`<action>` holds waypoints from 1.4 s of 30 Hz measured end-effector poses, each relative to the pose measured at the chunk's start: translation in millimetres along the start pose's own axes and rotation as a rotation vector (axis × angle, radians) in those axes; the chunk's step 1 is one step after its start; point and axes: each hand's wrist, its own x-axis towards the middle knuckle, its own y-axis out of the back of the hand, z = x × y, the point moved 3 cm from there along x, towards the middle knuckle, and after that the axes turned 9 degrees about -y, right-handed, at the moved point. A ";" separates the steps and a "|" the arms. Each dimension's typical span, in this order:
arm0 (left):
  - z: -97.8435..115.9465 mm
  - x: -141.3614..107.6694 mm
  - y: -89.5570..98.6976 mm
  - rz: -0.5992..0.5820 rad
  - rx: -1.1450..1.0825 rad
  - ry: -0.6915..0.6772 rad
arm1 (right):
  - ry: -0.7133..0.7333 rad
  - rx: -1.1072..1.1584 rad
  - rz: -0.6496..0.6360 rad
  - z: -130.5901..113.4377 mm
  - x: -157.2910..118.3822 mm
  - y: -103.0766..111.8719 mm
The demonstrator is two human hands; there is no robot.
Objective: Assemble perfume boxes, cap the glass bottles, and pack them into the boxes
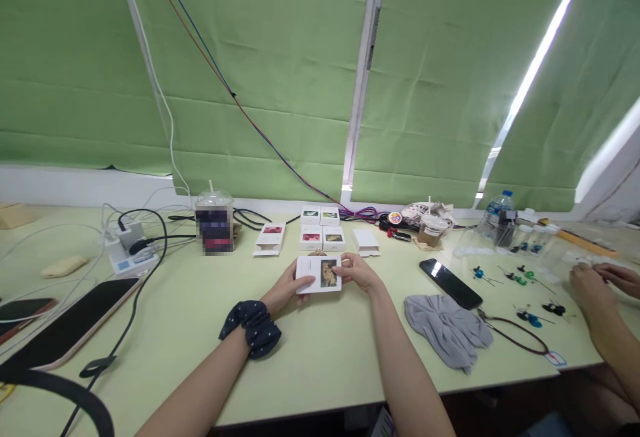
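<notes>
A white card with a picture of yellowish flowers is held up over the table between both hands. My left hand grips its left side, thumb across the front. The fingers of my right hand pinch its right edge. Whether it is one card or a small stack, I cannot tell. Just beyond stand small white boxes with flower pictures: a pink one, a yellow one and greenish ones behind. An open white box lies to the left, another white box to the right.
A black phone and a grey cloth lie to the right, near a brown cord. Farther right, another person's hands are beside small coloured parts. Cables, a power strip and a tablet occupy the left.
</notes>
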 end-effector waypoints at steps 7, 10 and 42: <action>19.3 -0.7 6.0 0.065 0.066 -0.168 | 0.046 0.154 0.095 -9.2 -2.9 -10.1; 29.3 -2.7 8.5 0.120 0.078 -0.265 | -0.031 0.308 -0.028 -6.5 1.0 -25.3; 21.0 12.4 71.3 0.837 -0.367 -0.300 | -0.120 0.539 -0.157 32.6 7.8 -109.7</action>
